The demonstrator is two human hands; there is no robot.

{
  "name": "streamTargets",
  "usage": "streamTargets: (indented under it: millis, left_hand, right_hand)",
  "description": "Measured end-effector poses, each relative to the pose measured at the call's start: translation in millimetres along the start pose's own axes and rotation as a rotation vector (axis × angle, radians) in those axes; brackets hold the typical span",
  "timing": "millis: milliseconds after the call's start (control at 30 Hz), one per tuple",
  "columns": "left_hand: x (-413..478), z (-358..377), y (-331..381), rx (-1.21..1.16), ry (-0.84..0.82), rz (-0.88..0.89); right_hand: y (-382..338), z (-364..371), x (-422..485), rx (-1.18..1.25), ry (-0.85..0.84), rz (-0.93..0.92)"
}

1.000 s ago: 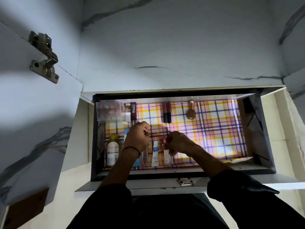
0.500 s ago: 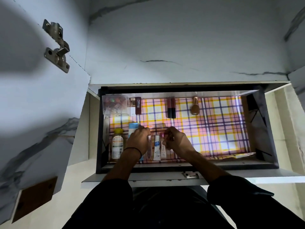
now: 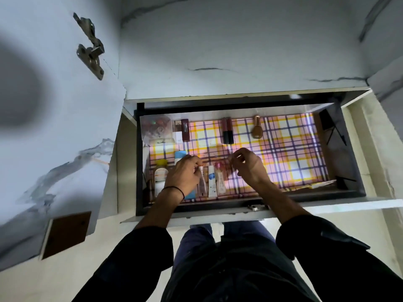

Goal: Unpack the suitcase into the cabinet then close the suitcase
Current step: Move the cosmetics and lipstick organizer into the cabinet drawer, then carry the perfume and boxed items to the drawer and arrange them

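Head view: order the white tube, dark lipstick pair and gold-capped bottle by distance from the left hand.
1. white tube, just right of the left hand.
2. dark lipstick pair, back middle.
3. gold-capped bottle, back, further right.

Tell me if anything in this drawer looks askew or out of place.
Only the plaid liner: along the front right edge of the drawer it is rumpled and lifted instead of lying flat. The tubes at the front left sit in a neat row, and nothing looks spilled.

Glossy checked liner [image 3: 283,149] — shiny metal hinge [image 3: 90,49], marbled cabinet door [image 3: 54,127].
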State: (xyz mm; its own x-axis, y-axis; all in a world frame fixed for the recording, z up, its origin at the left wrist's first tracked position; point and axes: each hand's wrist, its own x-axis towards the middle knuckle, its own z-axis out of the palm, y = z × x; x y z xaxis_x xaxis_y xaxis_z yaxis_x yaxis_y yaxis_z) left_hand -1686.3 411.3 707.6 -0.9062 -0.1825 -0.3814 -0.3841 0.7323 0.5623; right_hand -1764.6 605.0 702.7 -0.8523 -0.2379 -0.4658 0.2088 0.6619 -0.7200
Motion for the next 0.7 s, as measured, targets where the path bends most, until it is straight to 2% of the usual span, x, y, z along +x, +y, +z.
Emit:
streamTargets:
  millis: [100,200,333,467,633,700]
  left_hand:
    - [-19.2,-7.3,4.0,-0.040,0.061,0.003]
    - [-50.2,-16.0,4.4,-0.174,0.216,-0.002]
    - [-124.5,-14.7,14.6,-0.390,0.548,0.012]
    - [-234.1,20.8,28.9,-0.510,0.937,-0.187]
    - [-376.1,100.7,29.5,-0.639,1.061,-0.465]
    - [-427.1,127.3,24.3,-0.686,1.173,-0.564]
  right_hand:
    - [-11.3,0.0,-12.7,0.044,0.099,-0.041]
    - [-37.7,10.0,-32.7,0.132,0.084,-0.138]
    - [-67.7,35.7,-84.4,0.218,-0.123,-0.343]
    - [-65.1,53.1,-167.7,0.269,-0.421,-0.518]
    - [-24.0,76.2,-280.4,0.233,-0.763,-0.566]
    - [-9.6,97.1,-320.7,0.154,-0.902,-0.584]
